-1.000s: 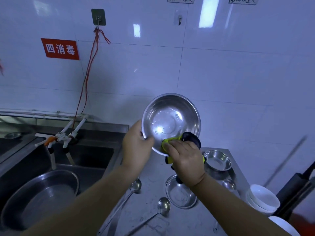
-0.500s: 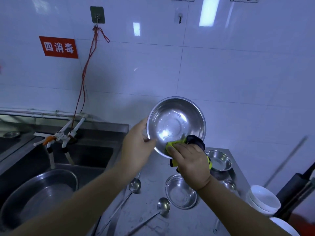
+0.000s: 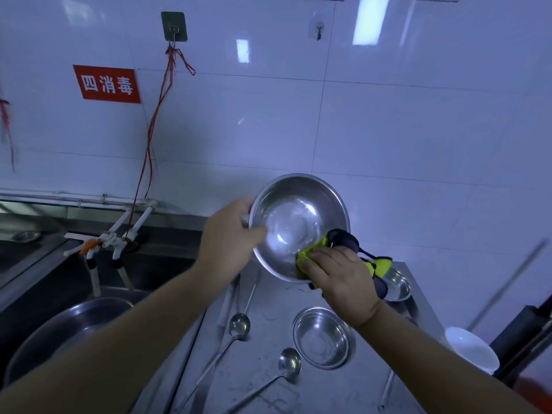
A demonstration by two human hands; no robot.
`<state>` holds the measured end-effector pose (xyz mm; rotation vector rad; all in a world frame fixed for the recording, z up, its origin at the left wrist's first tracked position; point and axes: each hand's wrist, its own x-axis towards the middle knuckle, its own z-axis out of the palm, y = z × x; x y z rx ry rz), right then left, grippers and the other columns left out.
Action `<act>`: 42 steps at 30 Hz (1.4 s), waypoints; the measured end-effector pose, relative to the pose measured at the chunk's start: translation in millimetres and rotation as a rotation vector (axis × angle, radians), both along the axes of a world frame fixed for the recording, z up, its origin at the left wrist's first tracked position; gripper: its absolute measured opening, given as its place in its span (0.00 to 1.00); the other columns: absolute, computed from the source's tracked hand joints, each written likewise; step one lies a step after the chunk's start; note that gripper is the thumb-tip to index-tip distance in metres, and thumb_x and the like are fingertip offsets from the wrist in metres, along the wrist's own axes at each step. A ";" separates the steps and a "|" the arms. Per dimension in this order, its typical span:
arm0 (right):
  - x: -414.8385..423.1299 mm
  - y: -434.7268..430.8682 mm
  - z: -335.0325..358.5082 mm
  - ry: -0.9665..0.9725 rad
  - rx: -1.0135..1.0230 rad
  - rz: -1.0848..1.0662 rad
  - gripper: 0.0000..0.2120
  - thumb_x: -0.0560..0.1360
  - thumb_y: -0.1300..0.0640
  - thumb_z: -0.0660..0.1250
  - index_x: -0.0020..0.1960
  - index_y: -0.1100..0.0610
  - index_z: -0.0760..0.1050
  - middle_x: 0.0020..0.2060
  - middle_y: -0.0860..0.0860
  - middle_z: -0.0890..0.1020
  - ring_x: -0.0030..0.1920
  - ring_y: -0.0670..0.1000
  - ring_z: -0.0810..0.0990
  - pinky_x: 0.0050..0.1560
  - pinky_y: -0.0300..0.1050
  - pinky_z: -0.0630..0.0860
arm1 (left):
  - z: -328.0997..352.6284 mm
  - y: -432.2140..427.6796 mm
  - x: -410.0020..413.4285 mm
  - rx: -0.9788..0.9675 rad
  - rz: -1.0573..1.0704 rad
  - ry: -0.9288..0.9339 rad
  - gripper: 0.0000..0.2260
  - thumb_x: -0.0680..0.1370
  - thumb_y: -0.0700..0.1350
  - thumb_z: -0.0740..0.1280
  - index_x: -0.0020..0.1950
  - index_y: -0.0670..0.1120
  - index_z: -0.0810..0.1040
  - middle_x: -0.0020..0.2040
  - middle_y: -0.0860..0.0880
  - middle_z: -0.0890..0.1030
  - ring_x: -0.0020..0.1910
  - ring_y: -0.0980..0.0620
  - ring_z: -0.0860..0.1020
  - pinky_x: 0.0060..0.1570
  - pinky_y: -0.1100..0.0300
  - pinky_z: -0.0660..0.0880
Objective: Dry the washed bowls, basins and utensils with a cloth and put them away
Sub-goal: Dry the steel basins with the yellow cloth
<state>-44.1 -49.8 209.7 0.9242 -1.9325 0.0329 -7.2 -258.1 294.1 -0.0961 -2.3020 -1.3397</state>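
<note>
Two bare arms, seen from above.
The left hand [image 3: 230,234] and right hand [image 3: 340,279] are uncovered; the left forearm [image 3: 119,339] and right forearm [image 3: 433,363] are bare to the frame edge. A soft crease seems to ring the right wrist [image 3: 369,316].

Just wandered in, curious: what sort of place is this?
Likely a commercial kitchen's dishwashing station: a deep steel sink, a red wall sign reading 四消毒 (disinfection), and steel bowls and ladles on a steel counter.

2 ladles [image 3: 239,324] left of bowl [image 3: 321,339] — on counter [image 3: 268,389]; basin [image 3: 71,321] in sink [image 3: 155,264].
</note>
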 end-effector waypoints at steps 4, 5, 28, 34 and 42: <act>8.0 -9.2 -9.7 -0.034 -0.032 -0.005 0.08 0.70 0.65 0.67 0.47 0.58 0.82 0.44 0.52 0.83 0.47 0.53 0.81 0.52 0.46 0.70 | -36.6 12.3 10.4 0.161 0.039 -0.042 0.16 0.68 0.35 0.68 0.52 0.52 0.79 0.44 0.54 0.81 0.43 0.56 0.79 0.40 0.64 0.73; 8.8 -11.0 -14.4 -0.044 -0.025 0.001 0.09 0.69 0.64 0.68 0.48 0.58 0.82 0.45 0.52 0.83 0.48 0.53 0.80 0.52 0.46 0.70 | -36.3 11.2 9.2 0.129 0.035 -0.038 0.17 0.68 0.34 0.66 0.51 0.52 0.79 0.43 0.54 0.81 0.43 0.56 0.79 0.39 0.64 0.72; 21.1 -7.6 -25.8 -0.309 0.111 0.032 0.26 0.60 0.67 0.72 0.57 0.58 0.78 0.53 0.53 0.82 0.53 0.54 0.80 0.55 0.47 0.75 | -23.1 -4.9 15.2 0.094 -0.019 -0.206 0.07 0.66 0.40 0.69 0.40 0.50 0.84 0.36 0.50 0.84 0.39 0.49 0.82 0.44 0.47 0.80; 31.8 -5.0 -1.3 -1.021 -0.345 0.178 0.32 0.65 0.75 0.61 0.56 0.43 0.77 0.53 0.42 0.81 0.53 0.37 0.77 0.54 0.34 0.73 | -37.2 -13.6 11.2 -0.033 0.110 -0.173 0.04 0.69 0.40 0.68 0.36 0.45 0.81 0.33 0.46 0.82 0.37 0.45 0.80 0.41 0.47 0.77; 27.3 -48.2 16.9 -0.609 -0.793 -0.197 0.17 0.71 0.55 0.68 0.57 0.60 0.70 0.51 0.50 0.69 0.53 0.51 0.65 0.53 0.43 0.64 | -50.6 1.8 17.0 -0.064 0.089 -0.195 0.10 0.66 0.50 0.61 0.40 0.48 0.80 0.34 0.50 0.81 0.36 0.50 0.79 0.39 0.50 0.76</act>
